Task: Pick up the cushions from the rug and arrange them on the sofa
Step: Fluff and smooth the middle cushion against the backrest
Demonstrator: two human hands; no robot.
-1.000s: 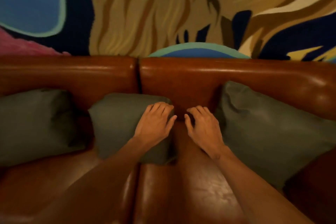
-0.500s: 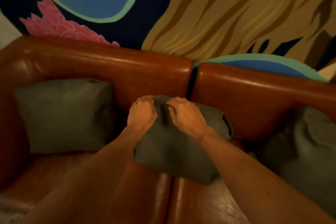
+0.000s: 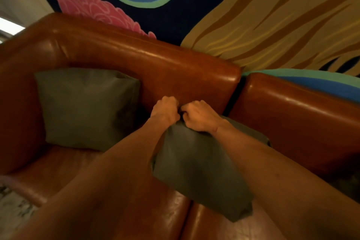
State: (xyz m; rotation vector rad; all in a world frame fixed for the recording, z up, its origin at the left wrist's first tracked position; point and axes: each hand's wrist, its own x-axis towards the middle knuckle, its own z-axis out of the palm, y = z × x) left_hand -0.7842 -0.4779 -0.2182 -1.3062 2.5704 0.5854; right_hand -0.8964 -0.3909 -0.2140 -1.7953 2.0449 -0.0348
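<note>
We note both hands, left hand [image 3: 165,110] and right hand [image 3: 198,116], now clenched on the middle cushion's [image 3: 198,169] top edge, where half a second ago they lay flat; it rests on the sofa [image 3: 136,68], apparently being repositioned beside the corner cushion [image 3: 85,107].
</note>
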